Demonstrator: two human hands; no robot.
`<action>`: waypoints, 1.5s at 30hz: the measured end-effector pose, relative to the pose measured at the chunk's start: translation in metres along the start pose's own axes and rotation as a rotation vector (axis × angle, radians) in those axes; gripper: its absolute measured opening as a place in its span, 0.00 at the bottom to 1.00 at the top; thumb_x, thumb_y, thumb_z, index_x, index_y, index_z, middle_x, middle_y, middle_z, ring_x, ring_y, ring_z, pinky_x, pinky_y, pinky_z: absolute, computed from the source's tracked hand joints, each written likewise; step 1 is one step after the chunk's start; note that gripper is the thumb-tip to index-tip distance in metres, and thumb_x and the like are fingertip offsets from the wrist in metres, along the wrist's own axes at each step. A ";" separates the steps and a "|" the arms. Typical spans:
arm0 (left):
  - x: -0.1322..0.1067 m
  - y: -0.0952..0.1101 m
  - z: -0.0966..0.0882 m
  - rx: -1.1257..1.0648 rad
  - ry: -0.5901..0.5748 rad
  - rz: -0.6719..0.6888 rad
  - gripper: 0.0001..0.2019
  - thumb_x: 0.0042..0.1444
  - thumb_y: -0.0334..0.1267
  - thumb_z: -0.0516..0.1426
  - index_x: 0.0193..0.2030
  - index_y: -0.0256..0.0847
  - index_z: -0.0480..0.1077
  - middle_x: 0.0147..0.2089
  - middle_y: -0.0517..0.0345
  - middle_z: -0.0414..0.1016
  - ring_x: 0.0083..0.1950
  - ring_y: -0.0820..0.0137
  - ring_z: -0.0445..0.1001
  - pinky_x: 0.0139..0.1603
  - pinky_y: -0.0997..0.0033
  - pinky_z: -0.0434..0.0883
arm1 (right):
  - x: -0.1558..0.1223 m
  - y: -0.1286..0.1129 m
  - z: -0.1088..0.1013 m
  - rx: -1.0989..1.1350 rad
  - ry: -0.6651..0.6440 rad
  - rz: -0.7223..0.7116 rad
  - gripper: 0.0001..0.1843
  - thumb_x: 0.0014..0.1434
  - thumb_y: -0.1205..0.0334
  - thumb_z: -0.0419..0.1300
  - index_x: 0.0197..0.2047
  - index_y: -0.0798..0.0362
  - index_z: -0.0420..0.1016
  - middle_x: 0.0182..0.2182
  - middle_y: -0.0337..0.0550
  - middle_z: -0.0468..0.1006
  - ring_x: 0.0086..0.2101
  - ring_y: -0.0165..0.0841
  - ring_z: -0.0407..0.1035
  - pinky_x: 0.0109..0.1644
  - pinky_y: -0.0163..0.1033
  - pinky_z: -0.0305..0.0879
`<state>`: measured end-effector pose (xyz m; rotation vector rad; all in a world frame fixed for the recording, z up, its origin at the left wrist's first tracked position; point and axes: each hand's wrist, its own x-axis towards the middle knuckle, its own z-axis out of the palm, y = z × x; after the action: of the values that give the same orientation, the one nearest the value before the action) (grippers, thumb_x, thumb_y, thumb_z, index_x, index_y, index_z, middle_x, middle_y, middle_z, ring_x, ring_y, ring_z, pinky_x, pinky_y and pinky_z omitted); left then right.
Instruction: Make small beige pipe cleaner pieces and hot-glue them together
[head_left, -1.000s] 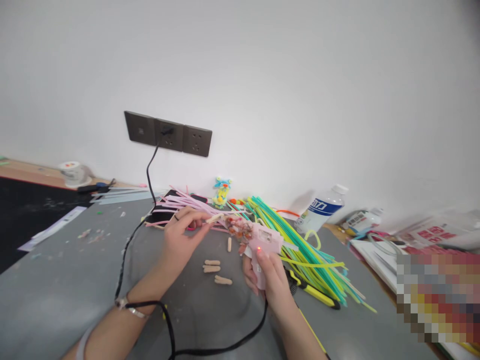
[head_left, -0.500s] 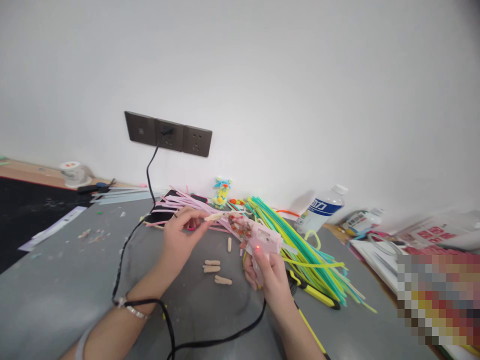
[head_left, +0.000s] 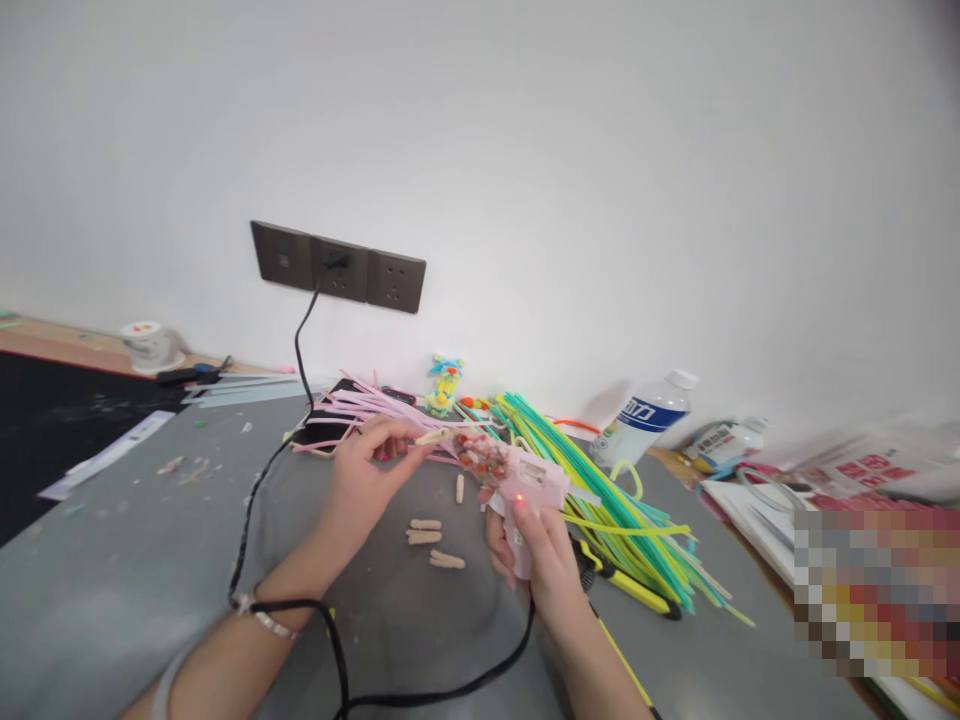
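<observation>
My right hand (head_left: 538,555) grips a pink glue gun (head_left: 525,485) with a red light on; its nozzle points left. My left hand (head_left: 367,470) pinches a short beige fuzzy piece (head_left: 432,436) right at the nozzle tip. Several more beige pieces (head_left: 435,540) lie on the grey table (head_left: 135,560) below the hands. The gun's black cord (head_left: 300,600) loops across my left wrist and runs up to the dark wall socket (head_left: 337,268).
Pink pipe cleaners (head_left: 360,405) and a green-yellow bundle (head_left: 600,470) lie behind the hands. A water bottle (head_left: 646,415), a small colourful figure (head_left: 445,382), a yellow-handled tool (head_left: 630,585) and papers (head_left: 757,510) sit to the right. A tape roll (head_left: 146,345) stands far left.
The beige piece and the glue gun's nozzle have drawn slightly closer together; both hands stay almost still.
</observation>
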<state>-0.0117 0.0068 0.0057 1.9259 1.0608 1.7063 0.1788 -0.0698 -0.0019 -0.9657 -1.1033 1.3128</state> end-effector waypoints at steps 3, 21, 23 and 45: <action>-0.001 -0.001 0.000 0.027 -0.012 0.015 0.02 0.55 0.35 0.63 0.33 0.40 0.76 0.25 0.64 0.69 0.26 0.75 0.66 0.26 0.75 0.64 | -0.001 -0.001 0.002 -0.035 -0.018 0.008 0.29 0.58 0.35 0.59 0.35 0.57 0.72 0.13 0.28 0.57 0.12 0.22 0.49 0.15 0.30 0.44; 0.000 0.003 -0.001 0.081 -0.011 0.061 0.02 0.57 0.32 0.61 0.33 0.40 0.74 0.26 0.64 0.69 0.26 0.75 0.66 0.28 0.76 0.65 | 0.000 0.009 -0.002 -0.133 -0.031 -0.033 0.30 0.60 0.35 0.57 0.23 0.54 0.64 0.14 0.29 0.56 0.13 0.21 0.48 0.16 0.30 0.47; 0.000 0.004 -0.001 0.076 -0.002 0.066 0.02 0.57 0.32 0.62 0.32 0.40 0.74 0.26 0.64 0.69 0.26 0.75 0.66 0.28 0.76 0.65 | 0.000 0.009 -0.002 -0.131 -0.035 -0.040 0.31 0.60 0.35 0.57 0.21 0.53 0.62 0.13 0.30 0.56 0.13 0.21 0.48 0.16 0.30 0.47; 0.000 0.002 -0.002 -0.003 0.040 0.000 0.05 0.57 0.38 0.63 0.32 0.40 0.75 0.26 0.64 0.69 0.27 0.74 0.66 0.29 0.75 0.65 | -0.002 0.000 0.000 -0.143 0.046 -0.061 0.27 0.60 0.36 0.57 0.31 0.55 0.69 0.14 0.28 0.57 0.13 0.22 0.49 0.18 0.31 0.44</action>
<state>-0.0127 0.0051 0.0069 1.8979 1.0720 1.7520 0.1785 -0.0718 -0.0018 -1.0541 -1.1948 1.1699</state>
